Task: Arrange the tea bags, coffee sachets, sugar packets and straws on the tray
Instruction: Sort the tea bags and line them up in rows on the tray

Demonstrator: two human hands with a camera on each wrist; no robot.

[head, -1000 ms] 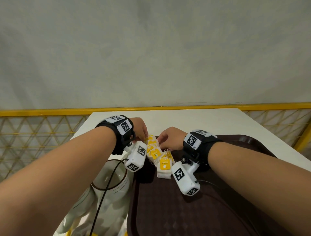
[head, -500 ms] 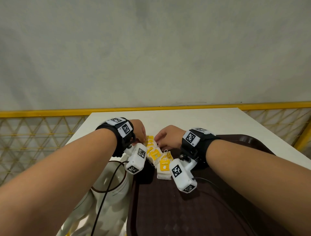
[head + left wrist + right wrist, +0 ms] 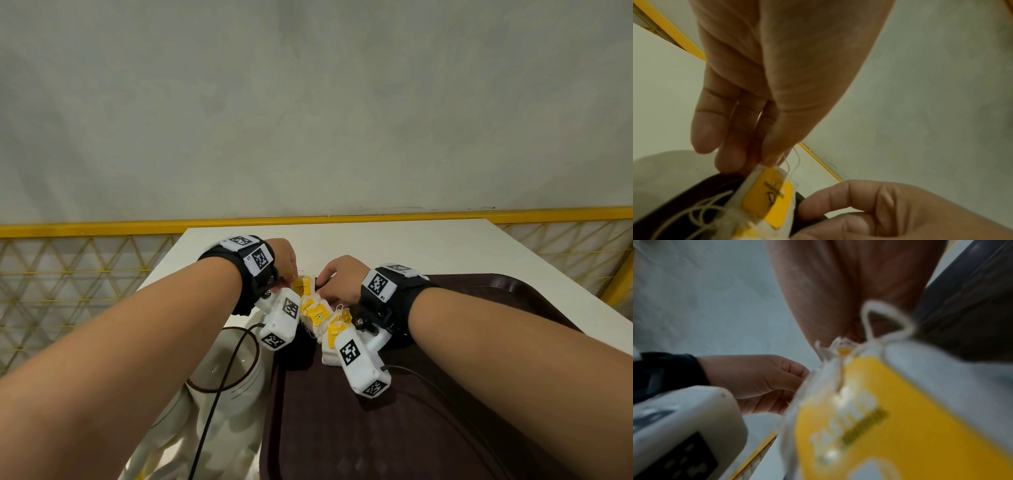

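Head view: dark brown tray (image 3: 394, 428) fills the lower centre and lower right of the frame, sitting on a white table (image 3: 394, 246). The tray's left rim runs down just beside a white ceramic jug (image 3: 226, 373) at lower left; its far rim curves round at right centre. Bare tray floor lies open below the wrists; bare tabletop lies beyond the hands, up to a yellow rail (image 3: 102, 229) with mesh fencing and a grey wall.

Tea bags (image 3: 320, 313): a row of white paper bags with yellow tags and thin white strings, overlapping one another, running diagonally from frame centre down toward the right wrist, along the tray's far left corner. Whether the farthest bag lies on the tray or on the table, cannot tell.

Left hand (image 3: 286, 255) at the top end of the row: in the left wrist view, thumb and fingertips (image 3: 729, 160) pinch the upper edge of the farthest bag (image 3: 768, 199), strings looping above. Right hand (image 3: 337, 279) just beside it, fingers curled at that bag's right side; whether it pinches or only touches, cannot tell. Right wrist view is blurred, a yellow tag (image 3: 890, 418) close to the lens.

White camera units hang under both wrists, the right one overlapping the nearest bag. A black cable crosses the jug mouth.
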